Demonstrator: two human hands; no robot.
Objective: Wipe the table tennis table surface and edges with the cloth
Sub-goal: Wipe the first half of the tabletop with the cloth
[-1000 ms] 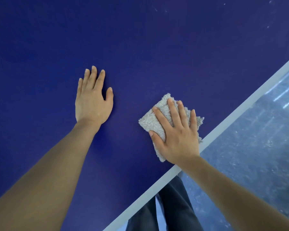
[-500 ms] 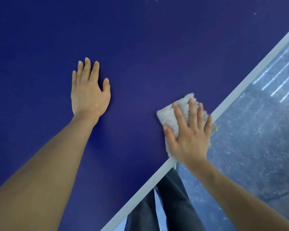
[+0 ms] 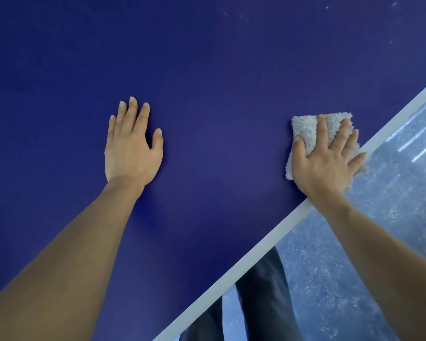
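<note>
The right hand pressed flat, fingers spread, on the fluffy grey folded cloth at the dark blue table's white edge; the left hand lay open, fingers straight.

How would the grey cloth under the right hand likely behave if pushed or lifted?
Probably floppy: the cloth hangs past the white edge. Its fluffy pile likely drags rather than slips on the blue table. Seemingly light; the flat right hand pins it.
</note>
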